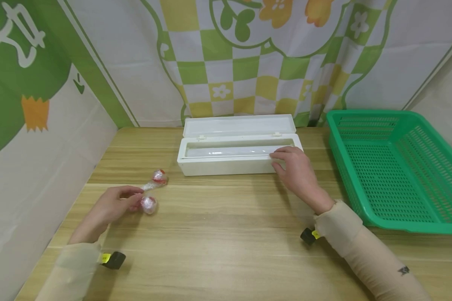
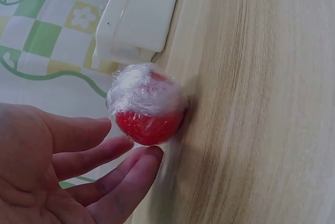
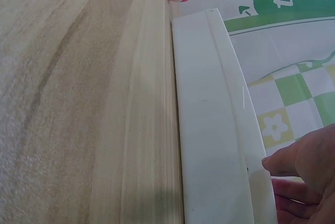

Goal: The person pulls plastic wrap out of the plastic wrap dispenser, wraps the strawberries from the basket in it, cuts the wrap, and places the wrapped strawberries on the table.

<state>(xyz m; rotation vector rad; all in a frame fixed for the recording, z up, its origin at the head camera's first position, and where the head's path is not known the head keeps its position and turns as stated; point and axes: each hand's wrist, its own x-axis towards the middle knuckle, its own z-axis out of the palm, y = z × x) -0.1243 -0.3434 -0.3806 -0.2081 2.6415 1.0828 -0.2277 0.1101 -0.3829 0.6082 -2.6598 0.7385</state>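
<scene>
Two balls wrapped in clear film, showing red beneath, lie on the left of the table: one farther back (image 1: 160,177) with a twisted film tail, one nearer (image 1: 149,205). My left hand (image 1: 114,205) is beside them, its fingertips close to the tail. The left wrist view shows a red film-wrapped ball (image 2: 147,104) just past the loosely bent fingers; contact is unclear. A long white box (image 1: 226,167) with its lid raised holds a pale film roll (image 1: 233,151). My right hand (image 1: 295,169) rests at the box's right end, fingers over the front rim.
A green plastic basket (image 1: 335,146) stands at the right of the wooden table (image 1: 226,234). Behind the box hangs a green, yellow and white checked curtain (image 1: 245,71). A printed cloth (image 1: 79,121) borders the left side.
</scene>
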